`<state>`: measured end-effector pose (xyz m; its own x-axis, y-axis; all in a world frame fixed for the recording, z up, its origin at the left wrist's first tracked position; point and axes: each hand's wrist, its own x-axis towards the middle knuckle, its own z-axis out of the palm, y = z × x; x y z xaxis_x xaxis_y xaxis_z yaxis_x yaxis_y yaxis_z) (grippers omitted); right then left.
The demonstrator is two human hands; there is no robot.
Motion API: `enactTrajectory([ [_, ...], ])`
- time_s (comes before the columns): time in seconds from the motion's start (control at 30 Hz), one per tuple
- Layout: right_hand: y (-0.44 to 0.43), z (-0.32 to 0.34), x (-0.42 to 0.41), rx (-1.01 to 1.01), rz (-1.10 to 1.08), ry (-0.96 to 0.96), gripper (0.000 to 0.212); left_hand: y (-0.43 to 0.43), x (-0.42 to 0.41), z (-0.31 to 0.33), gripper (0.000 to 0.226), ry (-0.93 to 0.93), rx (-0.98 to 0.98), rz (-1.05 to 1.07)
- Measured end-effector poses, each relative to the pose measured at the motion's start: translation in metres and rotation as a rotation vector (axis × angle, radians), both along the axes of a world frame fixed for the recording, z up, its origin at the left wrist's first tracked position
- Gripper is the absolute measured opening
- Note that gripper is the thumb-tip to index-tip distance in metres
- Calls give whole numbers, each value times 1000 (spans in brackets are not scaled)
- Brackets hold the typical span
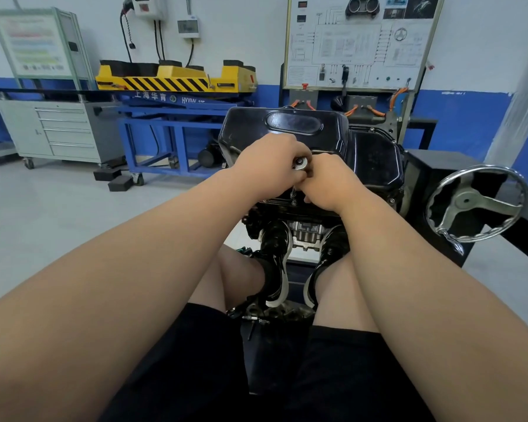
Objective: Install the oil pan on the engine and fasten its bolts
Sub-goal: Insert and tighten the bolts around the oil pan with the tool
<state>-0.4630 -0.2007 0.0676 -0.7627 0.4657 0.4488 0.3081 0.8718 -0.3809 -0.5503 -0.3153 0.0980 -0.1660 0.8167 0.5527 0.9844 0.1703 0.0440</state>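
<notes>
At centre frame, the black oil pan sits on the engine, and its near flange carries a bolt. The left hand and right hand meet, both curled around a ratchet standing over that flange; exactly what the right fingers pinch is hidden. The pan looks like stamped metal, so it should be stiff, moderately heavy and slick where glossy, and is best held by its flange edges. The small rigid ratchet suits a grip at head and shank.
</notes>
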Motion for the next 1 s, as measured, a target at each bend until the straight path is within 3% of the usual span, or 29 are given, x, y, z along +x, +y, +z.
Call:
enactTrajectory([
  [0.23,3,-4,-1,23,4,-59,17,-4,-3,-1,30,48,-110,-5],
  [0.37,-2,-3,1,39,-2,-64,18,-1,-1,-5,34,-17,-27,46],
  [0.5,-3,1,5,25,25,63,14,3,2,4,30,3,60,27],
  [1.0,1,-2,6,-33,10,58,15,7,0,3,27,54,27,10],
])
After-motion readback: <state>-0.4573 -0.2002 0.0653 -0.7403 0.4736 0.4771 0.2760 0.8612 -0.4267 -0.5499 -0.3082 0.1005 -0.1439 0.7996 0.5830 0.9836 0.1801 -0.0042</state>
